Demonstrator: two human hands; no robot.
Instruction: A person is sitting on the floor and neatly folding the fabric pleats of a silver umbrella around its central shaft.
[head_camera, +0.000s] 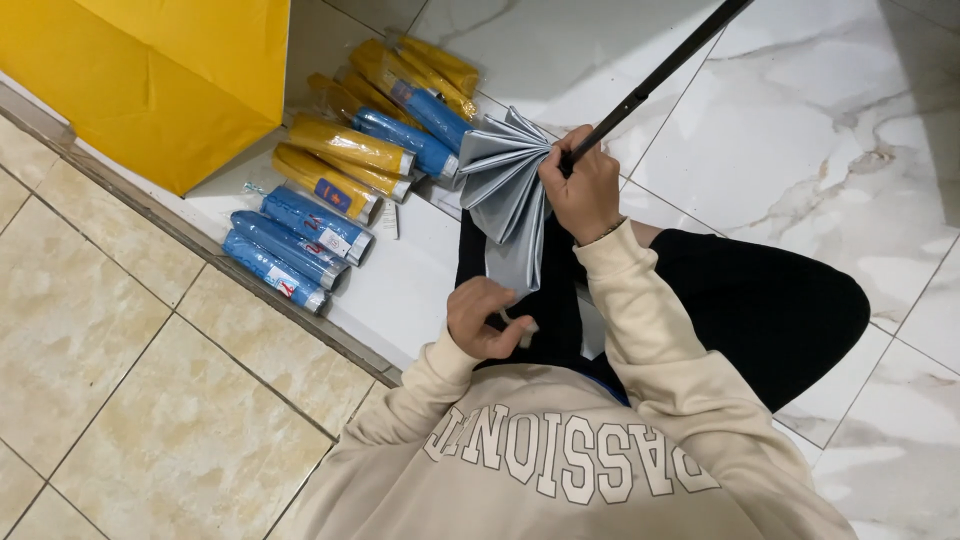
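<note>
Nearby, wrapped umbrellas (340, 190) beside yellow canopy (170, 70).

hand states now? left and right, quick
Left hand: closed, pinching the lower end of the grey folded umbrella canopy.
Right hand: closed around the black umbrella shaft.

grey umbrella (505, 190) — pleated, half-folded
</note>
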